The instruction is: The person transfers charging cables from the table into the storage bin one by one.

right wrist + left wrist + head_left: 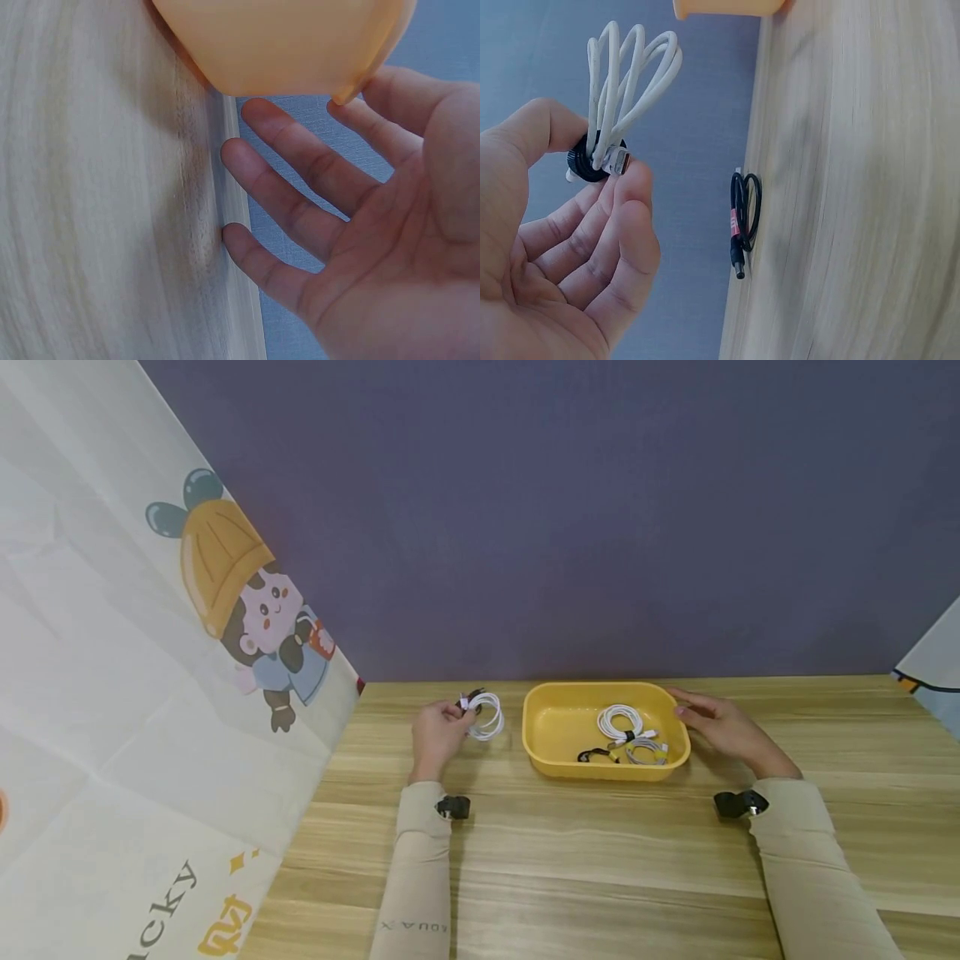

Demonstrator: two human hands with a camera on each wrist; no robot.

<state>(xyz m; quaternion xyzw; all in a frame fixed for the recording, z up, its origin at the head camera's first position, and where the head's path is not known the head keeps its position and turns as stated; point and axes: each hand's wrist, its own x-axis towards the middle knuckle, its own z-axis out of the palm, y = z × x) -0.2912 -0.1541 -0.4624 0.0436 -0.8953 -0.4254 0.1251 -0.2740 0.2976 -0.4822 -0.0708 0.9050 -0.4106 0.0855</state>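
Note:
My left hand (437, 735) pinches a coiled white cable (634, 82) between thumb and fingertips, left of the yellow bin (531, 745). A black strap (581, 161) binds the coil, and a metal plug end (619, 160) sticks out by the fingertips. Past this hand, a black cable (742, 214) with a red tag lies on the table. My right hand (723, 731) holds the bin's right rim between thumb and index finger, the other fingers (285, 202) spread below it. Inside the bin lie a white coiled cable (619, 708), a grey one (647, 760) and a short black one (597, 752).
The wood-grain table (600, 860) meets a dark blue-grey panel (555, 527) just behind the bin. On the left hangs a white sheet (97, 677) with a cartoon figure, and another printed sheet (933, 652) shows at the right edge.

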